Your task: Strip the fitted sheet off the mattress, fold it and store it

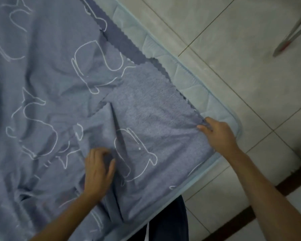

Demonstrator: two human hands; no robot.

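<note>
A: Was the fitted sheet (42, 75) whole?
B: No. It ran off the left and top edges and hid most of the mattress (189, 80).
A: And the left hand (98, 169)?
B: Blurred; gripping or pressing, I couldn't tell. On the right hand (219, 134), some fingertips were hidden in the sheet's hem.
A: The metal leg (290, 33), top right?
B: Blurred, cut off by the edge.

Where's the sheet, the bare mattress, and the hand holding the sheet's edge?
fitted sheet (146, 110), head view: its plain turned-over flap.
mattress (193, 84), head view: bare quilted top beside the sheet.
right hand (219, 134), head view: its back, fingers pinching the sheet's edge.
</note>
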